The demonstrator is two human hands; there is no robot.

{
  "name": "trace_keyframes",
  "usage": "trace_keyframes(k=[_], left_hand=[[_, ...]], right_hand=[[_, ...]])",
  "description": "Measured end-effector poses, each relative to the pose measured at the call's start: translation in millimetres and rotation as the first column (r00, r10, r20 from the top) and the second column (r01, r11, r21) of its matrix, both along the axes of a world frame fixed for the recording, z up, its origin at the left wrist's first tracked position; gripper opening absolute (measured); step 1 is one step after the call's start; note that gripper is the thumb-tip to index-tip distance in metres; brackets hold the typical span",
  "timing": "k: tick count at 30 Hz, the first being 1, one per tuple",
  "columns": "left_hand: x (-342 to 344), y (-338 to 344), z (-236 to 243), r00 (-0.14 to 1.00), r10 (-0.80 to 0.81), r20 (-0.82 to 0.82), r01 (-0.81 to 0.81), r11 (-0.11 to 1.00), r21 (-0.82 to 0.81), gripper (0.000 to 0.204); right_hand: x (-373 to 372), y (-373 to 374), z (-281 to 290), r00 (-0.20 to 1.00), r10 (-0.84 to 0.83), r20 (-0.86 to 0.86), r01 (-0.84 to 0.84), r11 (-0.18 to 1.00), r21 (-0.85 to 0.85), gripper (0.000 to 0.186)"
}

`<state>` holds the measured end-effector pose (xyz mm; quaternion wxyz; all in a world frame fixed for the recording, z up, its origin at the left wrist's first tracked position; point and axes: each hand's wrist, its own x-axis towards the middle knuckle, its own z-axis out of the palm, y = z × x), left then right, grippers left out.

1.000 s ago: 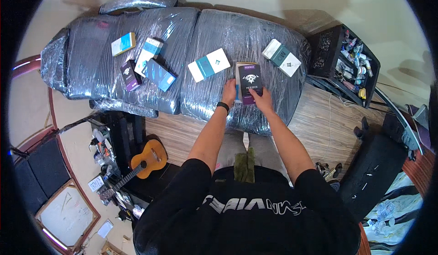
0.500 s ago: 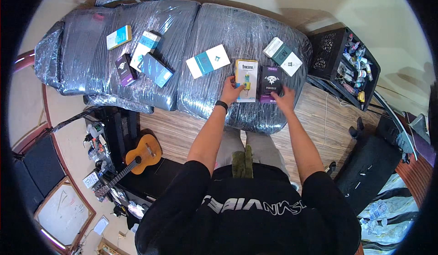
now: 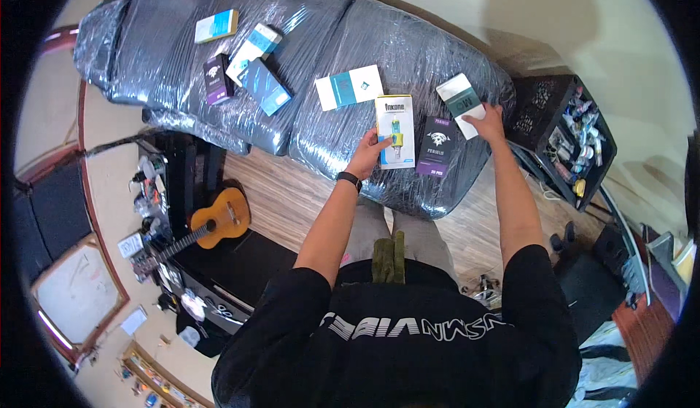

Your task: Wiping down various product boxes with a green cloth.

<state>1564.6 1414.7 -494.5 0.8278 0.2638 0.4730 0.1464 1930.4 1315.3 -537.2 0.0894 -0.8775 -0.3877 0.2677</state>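
the left hand is closed on a white box with yellow trim, thumb across its front and fingers at its left edge. the right hand grips the lower end of a white and dark green box, thumb on the face and the other fingers around the right side. both boxes are over the near right part of a couch; whether either one is lifted off the surface, i cannot tell.

between the two held boxes lies a black and purple box, flat on the couch. just up and left of the left hand is a white and teal box, tilted a little, its right end close to the top of the yellow-trimmed one. well apart, to the left, is a group of four more: a white, blue and yellow box, a white and blue box, a small black and purple box and a dark blue box.

the couch is wrapped in clear plastic. right of it stands a black crate of tubes and bottles. a guitar sits lower left.
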Motion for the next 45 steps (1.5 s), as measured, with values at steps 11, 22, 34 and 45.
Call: trace_keyframes(k=[11,22,34,45], left_hand=[[10.2,-3.9,23.8,0.968,0.250,-0.006,-0.247,0.960,0.131,0.043],[25.7,-13.4,66.2,0.934,0.350,0.073,-0.353,0.874,0.333,0.050],[-47.3,-3.6,59.1,0.905,0.420,0.072,-0.419,0.850,0.320,0.040],[-143.9,5.0,68.5,0.848,0.526,0.071,-0.527,0.819,0.225,0.044]], right_hand=[[-76.0,17.6,86.2,0.690,-0.122,-0.713,0.527,0.761,0.380,0.034],[-215.7,19.0,107.5,0.835,-0.046,-0.548,0.353,0.810,0.469,0.038],[-208.4,95.3,43.2,0.876,0.247,-0.415,0.008,0.851,0.525,0.048],[-236.2,207.1,58.8,0.869,0.494,-0.020,-0.493,0.864,-0.104,0.096]])
